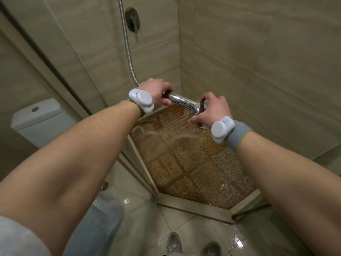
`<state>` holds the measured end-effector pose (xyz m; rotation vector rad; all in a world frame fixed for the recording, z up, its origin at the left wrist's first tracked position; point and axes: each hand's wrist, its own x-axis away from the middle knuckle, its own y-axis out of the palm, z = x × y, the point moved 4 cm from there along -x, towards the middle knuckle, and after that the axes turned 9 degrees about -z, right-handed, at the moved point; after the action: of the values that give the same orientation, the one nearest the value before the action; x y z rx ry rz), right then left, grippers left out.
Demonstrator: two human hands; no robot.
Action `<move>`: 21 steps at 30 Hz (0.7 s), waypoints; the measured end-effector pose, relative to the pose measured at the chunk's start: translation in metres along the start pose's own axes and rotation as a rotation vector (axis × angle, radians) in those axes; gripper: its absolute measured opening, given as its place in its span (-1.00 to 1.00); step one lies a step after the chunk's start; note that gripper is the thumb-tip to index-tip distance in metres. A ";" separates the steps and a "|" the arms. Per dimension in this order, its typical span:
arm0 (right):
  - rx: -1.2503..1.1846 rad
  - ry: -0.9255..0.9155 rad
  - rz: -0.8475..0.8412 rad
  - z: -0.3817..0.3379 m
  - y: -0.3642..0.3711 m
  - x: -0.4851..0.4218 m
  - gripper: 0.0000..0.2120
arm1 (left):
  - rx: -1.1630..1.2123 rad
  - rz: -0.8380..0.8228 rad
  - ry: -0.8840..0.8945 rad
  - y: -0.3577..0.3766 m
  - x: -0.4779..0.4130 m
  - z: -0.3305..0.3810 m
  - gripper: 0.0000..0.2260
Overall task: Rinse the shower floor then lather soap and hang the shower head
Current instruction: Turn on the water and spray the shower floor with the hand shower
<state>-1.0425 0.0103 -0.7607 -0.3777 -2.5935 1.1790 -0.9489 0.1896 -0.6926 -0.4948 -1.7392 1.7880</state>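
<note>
1. Left grip (pixel 156 95) wraps the shower head (pixel 186 103) handle; right grip (pixel 210 109) pinches its spray end.
2. Its long axis runs between the grips, spraying down-left onto the shower floor (pixel 193 163) (already wet).
3. Rinsing probably continues.

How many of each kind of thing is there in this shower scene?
Hands: 2, left and right
Wristbands: 2
Shower head: 1
Hose: 1
Tap: 1
Toilet tank: 1
Shoes: 2
Total: 10
</note>
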 end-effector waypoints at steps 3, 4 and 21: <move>0.008 -0.017 0.023 -0.004 -0.001 0.002 -0.30 | -0.001 0.001 -0.006 -0.002 0.002 -0.002 -0.69; 0.018 -0.017 0.026 -0.005 -0.002 0.002 -0.29 | 0.002 -0.007 -0.008 -0.002 0.002 -0.003 -0.70; 0.275 0.182 0.159 0.040 -0.110 0.038 -0.25 | 0.232 -0.010 0.205 0.016 -0.042 0.093 -0.81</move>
<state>-1.1056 -0.0746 -0.6970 -0.6085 -2.2429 1.4584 -0.9784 0.0920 -0.7067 -0.5479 -1.3743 1.8337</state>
